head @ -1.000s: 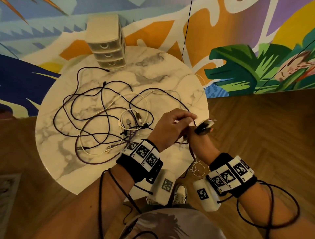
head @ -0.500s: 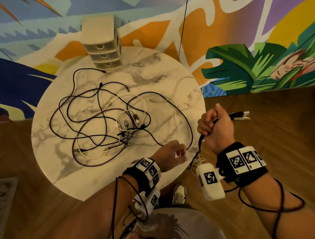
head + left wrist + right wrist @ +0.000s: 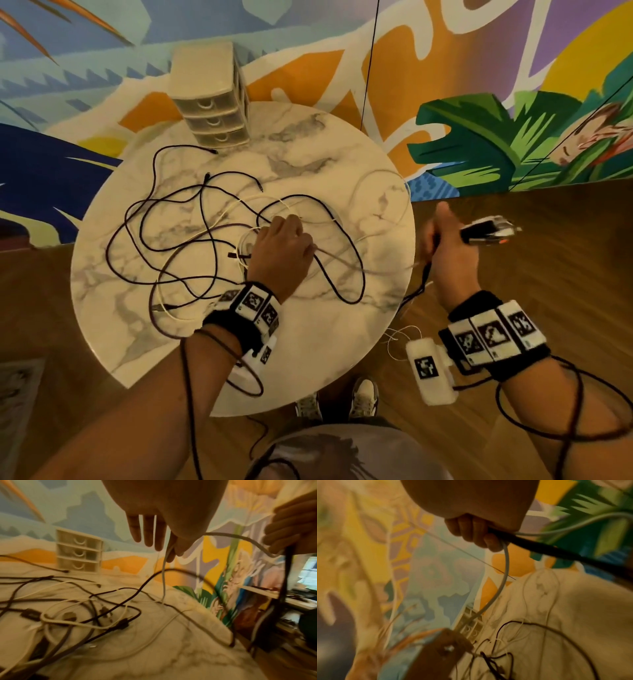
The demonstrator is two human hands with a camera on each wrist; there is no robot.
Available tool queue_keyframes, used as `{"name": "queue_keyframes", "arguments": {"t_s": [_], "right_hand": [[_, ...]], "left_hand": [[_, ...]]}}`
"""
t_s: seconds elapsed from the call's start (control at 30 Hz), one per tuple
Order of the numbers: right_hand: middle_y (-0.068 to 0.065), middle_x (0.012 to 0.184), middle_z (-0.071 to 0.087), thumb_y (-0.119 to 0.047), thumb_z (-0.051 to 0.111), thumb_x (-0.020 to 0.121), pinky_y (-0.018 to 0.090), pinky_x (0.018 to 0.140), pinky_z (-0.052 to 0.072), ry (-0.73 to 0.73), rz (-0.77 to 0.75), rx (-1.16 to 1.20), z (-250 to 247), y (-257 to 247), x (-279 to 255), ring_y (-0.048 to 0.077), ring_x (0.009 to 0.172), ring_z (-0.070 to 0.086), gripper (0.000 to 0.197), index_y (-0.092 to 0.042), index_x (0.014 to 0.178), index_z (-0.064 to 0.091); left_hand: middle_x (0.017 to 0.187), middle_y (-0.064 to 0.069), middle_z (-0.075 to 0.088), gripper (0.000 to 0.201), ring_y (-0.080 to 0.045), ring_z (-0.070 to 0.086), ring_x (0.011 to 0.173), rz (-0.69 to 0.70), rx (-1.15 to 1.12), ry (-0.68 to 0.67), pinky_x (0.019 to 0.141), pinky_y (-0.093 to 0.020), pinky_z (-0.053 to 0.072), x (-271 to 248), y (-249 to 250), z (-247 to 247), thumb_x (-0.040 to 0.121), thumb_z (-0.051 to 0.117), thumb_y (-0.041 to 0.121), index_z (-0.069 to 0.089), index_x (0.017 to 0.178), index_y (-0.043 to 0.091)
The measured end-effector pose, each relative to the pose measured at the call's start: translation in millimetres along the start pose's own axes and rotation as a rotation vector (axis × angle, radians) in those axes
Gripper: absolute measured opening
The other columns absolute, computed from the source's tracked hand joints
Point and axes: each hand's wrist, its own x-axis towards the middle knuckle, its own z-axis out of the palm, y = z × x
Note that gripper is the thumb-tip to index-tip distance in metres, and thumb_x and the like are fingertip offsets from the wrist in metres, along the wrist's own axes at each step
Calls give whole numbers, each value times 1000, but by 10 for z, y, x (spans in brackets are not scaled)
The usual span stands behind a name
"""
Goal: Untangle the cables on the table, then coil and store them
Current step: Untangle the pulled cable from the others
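Note:
A tangle of black, purple and white cables (image 3: pixel 178 240) sprawls over the round marble table (image 3: pixel 308 349). My left hand (image 3: pixel 284 250) hovers over the tangle's right part. Three of its fingers (image 3: pixel 149 534) are straight, while thumb and forefinger pinch a white cable (image 3: pixel 163 574) that drops to the tabletop. That white cable also stretches right to my right hand (image 3: pixel 448 246), which is held off the table's right edge. The right hand (image 3: pixel 476 534) grips the white cable (image 3: pixel 505 568) together with a black cable (image 3: pixel 556 550). Plug ends (image 3: pixel 486 233) stick out past its thumb, blurred.
A small beige three-drawer unit (image 3: pixel 212 102) stands at the table's far edge against the painted mural wall. A thin white wire (image 3: pixel 400 339) dangles off the near right rim above the wooden floor. My shoes (image 3: pixel 363 397) show below the table's near edge.
The two hands were together at the table's right rim. The right hand drew the cable ends out to the right, and the left hand moved from the near edge up over the tangle.

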Motion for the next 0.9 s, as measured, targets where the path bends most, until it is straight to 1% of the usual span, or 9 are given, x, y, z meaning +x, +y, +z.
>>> {"name": "queue_keyframes", "arguments": {"t_s": [0.13, 0.2, 0.27, 0.4, 0.47, 0.57, 0.73, 0.83, 0.9], "right_hand": [[-2, 44, 49, -50, 31, 97, 19, 48, 33, -561, 200, -364, 188, 20, -295, 8, 40, 37, 69, -1, 58, 61], [5, 48, 54, -56, 27, 96, 17, 52, 38, -676, 233, -520, 284, 126, -364, 9, 42, 42, 72, -4, 72, 71], [13, 56, 62, -62, 24, 94, 22, 66, 45, -672, 231, -611, 318, 205, -370, 12, 49, 51, 69, -16, 77, 72], [13, 64, 68, -61, 28, 94, 33, 83, 46, -585, 271, -685, 284, 251, -317, 20, 74, 63, 61, -17, 84, 70], [7, 61, 68, -63, 27, 93, 32, 79, 47, -576, 235, -756, 254, 284, -308, 18, 70, 62, 63, -18, 83, 71], [2, 50, 55, -61, 31, 93, 30, 60, 43, -507, 124, -740, 209, 270, -296, 14, 49, 48, 67, -11, 60, 61], [-6, 45, 31, -36, 40, 100, 31, 48, 21, -287, 92, -229, 16, 80, -127, 12, 43, 23, 50, -21, 52, 36], [-2, 43, 30, -40, 38, 99, 31, 49, 22, -388, 48, -172, -54, -22, -55, 16, 43, 23, 58, -21, 43, 36], [0, 44, 38, -51, 38, 95, 27, 50, 29, -546, 82, -345, 6, -61, -121, 15, 42, 31, 63, -15, 45, 45]], "left_hand": [[89, -5, 58, 14, -28, 52, 88, 73, 32, 85, 73, -39, 43, -6, 356, -239, 81, 60, 23, 68, 80, 12], [88, -3, 59, 14, -26, 52, 89, 128, 61, 42, 75, -39, 43, -27, 486, -314, 77, 61, 25, 70, 81, 15], [88, -1, 59, 13, -24, 53, 88, 131, 70, 8, 75, -38, 43, -76, 546, -340, 74, 67, 28, 69, 80, 17], [91, -3, 59, 15, -24, 53, 87, 100, 101, -9, 73, -38, 43, -119, 575, -343, 76, 68, 29, 68, 76, 14], [88, -3, 60, 15, -24, 53, 87, 78, 84, -17, 73, -38, 43, -117, 587, -338, 78, 65, 29, 68, 75, 14], [93, -1, 60, 24, -24, 51, 96, 24, 64, -121, 81, -39, 39, -99, 543, -292, 86, 53, 32, 70, 84, 15], [93, -6, 62, 38, -28, 52, 96, -257, -31, -331, 81, -38, 37, -29, 129, -128, 95, 39, 36, 66, 86, 10], [87, -11, 64, 44, -31, 57, 90, -286, -30, -399, 78, -38, 40, -47, 41, -73, 97, 36, 38, 65, 83, 8], [76, -10, 61, 44, -32, 59, 83, -290, -85, -395, 71, -37, 41, -46, 90, -63, 98, 36, 39, 59, 74, 10]]}}
